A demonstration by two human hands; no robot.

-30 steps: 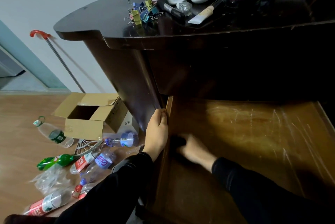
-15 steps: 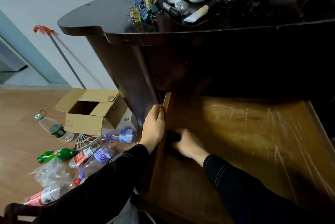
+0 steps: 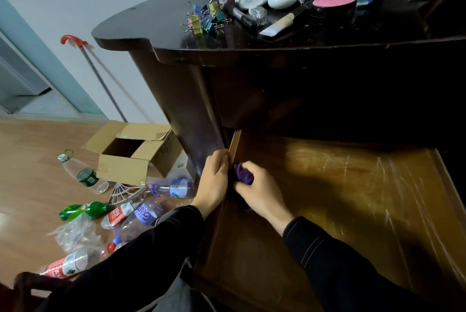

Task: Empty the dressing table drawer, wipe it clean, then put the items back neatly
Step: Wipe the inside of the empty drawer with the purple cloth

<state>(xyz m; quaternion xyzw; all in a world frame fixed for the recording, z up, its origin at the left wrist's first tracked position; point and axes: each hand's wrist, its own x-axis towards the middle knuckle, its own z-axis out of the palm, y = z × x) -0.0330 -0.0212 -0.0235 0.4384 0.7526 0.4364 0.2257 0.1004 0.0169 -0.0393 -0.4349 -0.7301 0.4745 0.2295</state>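
Purple cloth [image 3: 243,176] sits bunched in the right hand [image 3: 262,192] against the drawer [image 3: 327,210] wall at mid-frame, left hand [image 3: 214,180] gripping its rim.

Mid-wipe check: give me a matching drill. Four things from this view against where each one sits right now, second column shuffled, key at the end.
Things
1. purple cloth
2. binder clips
3. cardboard box
4. left hand

Places
A. on the floor, flaps open
B. gripping the left side wall of the drawer
C. bunched in the right hand, inside the drawer
D. on the dark tabletop

Pairs: 1-C, 2-D, 3-A, 4-B
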